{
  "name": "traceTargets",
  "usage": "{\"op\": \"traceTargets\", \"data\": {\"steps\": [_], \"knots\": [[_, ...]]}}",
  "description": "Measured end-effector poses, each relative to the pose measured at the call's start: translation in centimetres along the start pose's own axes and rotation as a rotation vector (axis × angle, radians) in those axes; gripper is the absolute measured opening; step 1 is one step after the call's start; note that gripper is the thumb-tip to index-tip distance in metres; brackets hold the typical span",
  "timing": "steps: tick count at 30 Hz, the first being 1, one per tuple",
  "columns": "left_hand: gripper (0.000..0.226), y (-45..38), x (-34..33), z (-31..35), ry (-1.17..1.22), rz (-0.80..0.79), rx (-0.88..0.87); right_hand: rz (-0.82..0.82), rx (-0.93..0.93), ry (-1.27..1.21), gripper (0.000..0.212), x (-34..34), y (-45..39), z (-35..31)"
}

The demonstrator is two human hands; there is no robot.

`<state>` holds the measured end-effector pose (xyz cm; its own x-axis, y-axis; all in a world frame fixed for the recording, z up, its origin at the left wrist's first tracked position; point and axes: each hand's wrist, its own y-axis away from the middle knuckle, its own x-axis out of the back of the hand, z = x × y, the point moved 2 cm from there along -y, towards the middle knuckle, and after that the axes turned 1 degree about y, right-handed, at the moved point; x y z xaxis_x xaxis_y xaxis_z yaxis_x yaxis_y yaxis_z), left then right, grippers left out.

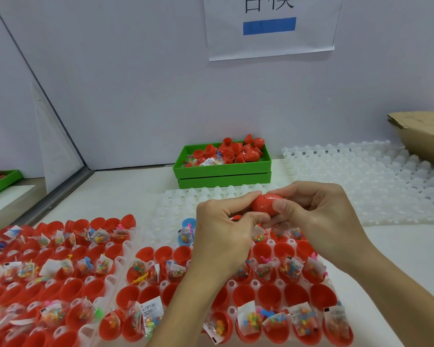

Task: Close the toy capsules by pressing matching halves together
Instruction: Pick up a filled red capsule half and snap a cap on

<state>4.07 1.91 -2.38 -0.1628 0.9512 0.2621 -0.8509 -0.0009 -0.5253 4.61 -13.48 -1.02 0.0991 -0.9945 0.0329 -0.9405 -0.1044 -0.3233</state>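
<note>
A red egg-shaped capsule (265, 203) is held between both hands above the trays. My left hand (223, 229) pinches its left end with thumb and fingers. My right hand (313, 209) grips its right end, thumb across the front. Below, white plastic trays (125, 249) hold several open red capsule halves (268, 295), many with small bags of coloured candy and toys (251, 318). One blue capsule half (188, 230) with a bag stands just left of my left hand.
A green bin (223, 169) at the back holds loose red halves and a few bags. Empty white trays (376, 181) lie to the right, beside a cardboard box (424, 134). Another green bin (0, 181) sits at far left. A paper sign (271, 28) hangs on the wall.
</note>
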Motion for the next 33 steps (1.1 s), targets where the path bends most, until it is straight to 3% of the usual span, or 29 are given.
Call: {"op": "traceTargets", "data": {"steps": [16, 23, 28, 33], "knots": [[0.035, 0.2, -0.1, -0.1, -0.161, -0.009, -0.022, -0.011, -0.020, 0.082, 0.012, -0.3, 0.2, 0.5], [0.034, 0.5, -0.7, 0.9, -0.236, -0.006, -0.115, -0.011, -0.013, 0.123, 0.019, -0.5, 0.1, 1.2], [0.025, 0.0, -0.6, 1.3, -0.379, -0.106, -0.177, 0.031, 0.014, 0.113, 0.022, -0.7, 0.2, 1.6], [0.021, -0.1, -0.1, 1.7, -0.330, -0.040, -0.217, -0.029, 0.080, 0.134, 0.030, -1.4, 0.4, 0.9]]}}
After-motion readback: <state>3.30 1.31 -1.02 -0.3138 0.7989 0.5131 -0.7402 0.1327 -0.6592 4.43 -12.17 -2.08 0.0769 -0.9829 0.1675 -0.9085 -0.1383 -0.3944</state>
